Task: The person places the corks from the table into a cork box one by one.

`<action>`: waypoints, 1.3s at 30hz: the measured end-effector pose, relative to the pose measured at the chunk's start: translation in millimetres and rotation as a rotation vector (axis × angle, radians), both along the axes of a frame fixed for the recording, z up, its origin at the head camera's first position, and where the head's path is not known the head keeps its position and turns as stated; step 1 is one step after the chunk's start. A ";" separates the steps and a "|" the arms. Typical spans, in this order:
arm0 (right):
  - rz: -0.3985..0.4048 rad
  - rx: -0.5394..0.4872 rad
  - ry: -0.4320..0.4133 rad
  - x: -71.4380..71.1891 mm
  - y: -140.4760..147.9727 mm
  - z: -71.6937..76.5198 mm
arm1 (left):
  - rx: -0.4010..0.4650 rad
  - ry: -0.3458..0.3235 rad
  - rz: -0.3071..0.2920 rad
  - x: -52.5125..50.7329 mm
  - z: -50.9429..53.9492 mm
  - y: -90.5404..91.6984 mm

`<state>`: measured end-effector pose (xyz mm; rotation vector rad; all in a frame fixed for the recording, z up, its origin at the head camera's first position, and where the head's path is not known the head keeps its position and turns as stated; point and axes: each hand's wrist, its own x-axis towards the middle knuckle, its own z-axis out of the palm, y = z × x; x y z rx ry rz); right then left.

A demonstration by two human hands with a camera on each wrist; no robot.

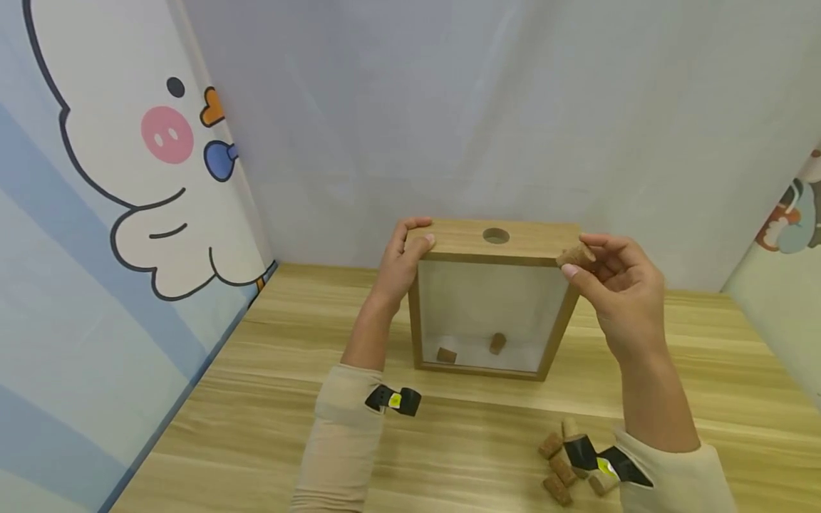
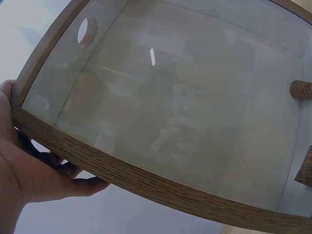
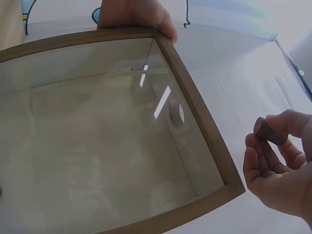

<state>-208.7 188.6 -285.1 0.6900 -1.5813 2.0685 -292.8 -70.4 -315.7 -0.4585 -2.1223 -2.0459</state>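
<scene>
Wood frames a clear-fronted box [image 1: 535,242] standing on the desk [image 1: 449,449], a round hole [image 1: 496,236] in its top, two corks [image 1: 447,355] inside. The left hand [image 1: 399,260] grips its upper left corner; the right hand [image 1: 627,288] pinches another cork [image 1: 577,255] near the opposite corner. Loose corks [image 1: 562,469] lie by the right sleeve [image 1: 683,477].

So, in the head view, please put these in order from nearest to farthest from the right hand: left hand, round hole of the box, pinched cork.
From the right hand:
1. Pinched cork: at its fingertips.
2. Round hole: to its left, in the top of the wooden-framed box.
3. Left hand: at the box's left end.
</scene>
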 end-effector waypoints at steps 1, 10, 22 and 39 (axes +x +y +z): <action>0.001 0.021 0.004 -1.4 -2.2 2.9 | 0.001 -0.001 -0.002 0.0 0.2 -0.1; -0.046 0.297 -0.076 -19.3 -21.8 27.8 | 0.007 -0.004 -0.003 -0.3 1.4 -2.0; -0.173 0.776 -0.389 -60.3 -45.8 59.4 | 0.020 -0.023 0.032 2.7 9.5 -4.2; -0.083 0.801 -0.524 -61.6 -44.1 69.4 | 0.031 -0.042 0.011 8.8 11.1 -3.5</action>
